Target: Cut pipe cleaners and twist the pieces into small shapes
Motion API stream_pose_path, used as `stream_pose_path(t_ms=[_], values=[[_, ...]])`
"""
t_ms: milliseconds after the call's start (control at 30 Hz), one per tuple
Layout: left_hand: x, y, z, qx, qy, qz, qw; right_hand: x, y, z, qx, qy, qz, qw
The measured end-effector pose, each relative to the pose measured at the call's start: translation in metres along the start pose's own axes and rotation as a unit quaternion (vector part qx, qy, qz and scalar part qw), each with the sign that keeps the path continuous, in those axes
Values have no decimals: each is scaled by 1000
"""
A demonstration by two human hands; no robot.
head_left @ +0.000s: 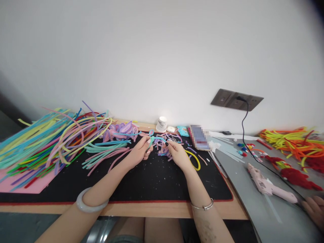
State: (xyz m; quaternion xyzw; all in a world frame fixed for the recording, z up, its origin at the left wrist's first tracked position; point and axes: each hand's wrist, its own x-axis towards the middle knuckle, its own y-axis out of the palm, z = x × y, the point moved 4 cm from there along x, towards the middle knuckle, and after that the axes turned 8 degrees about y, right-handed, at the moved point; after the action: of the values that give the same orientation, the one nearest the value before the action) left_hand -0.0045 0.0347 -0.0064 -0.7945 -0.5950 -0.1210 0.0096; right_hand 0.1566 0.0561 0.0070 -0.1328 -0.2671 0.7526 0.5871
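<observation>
Above the middle of a black mat (157, 185), my left hand (141, 151) is closed on a teal fuzzy stem (152, 139), which is bent into a loop at the fingers. The stem runs right as a blue-green strand to my right hand (176, 153), whose thumb and fingers pinch its far end. Short purple and pink stem pieces (162, 151) lie on the mat behind and between the hands. Left of my left hand are loose teal and pink stems (105, 153). A yellow loop (198, 163) lies just right of my right hand.
A large pile of coloured stems (50, 135) covers the left. Behind stand a paper cup (162, 124) and a phone (199, 137). On the grey table at right are a pink glue gun (269, 187), its black cord, red and orange stems (298, 145), and another person's hand (314, 209).
</observation>
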Motion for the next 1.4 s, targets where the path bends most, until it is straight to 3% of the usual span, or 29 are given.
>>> stream_pose_path(t_ms=[467, 700, 967, 1200, 1400], values=[[-2, 4, -3, -13, -6, 19, 1000, -5, 10, 8, 30, -20, 81, 996], [-5, 8, 3, 3, -45, 84, 995, -10, 16, 16, 35, -33, 140, 989], [-10, 11, 8, 27, -81, 129, 988, -11, 20, 10, 31, -12, 145, 989], [-7, 8, 9, 103, -37, 74, 991, -14, 26, 11, 111, 15, 191, 975], [-1, 1, 12, 88, -46, 11, 995, -12, 14, 9, 306, 79, 150, 937]])
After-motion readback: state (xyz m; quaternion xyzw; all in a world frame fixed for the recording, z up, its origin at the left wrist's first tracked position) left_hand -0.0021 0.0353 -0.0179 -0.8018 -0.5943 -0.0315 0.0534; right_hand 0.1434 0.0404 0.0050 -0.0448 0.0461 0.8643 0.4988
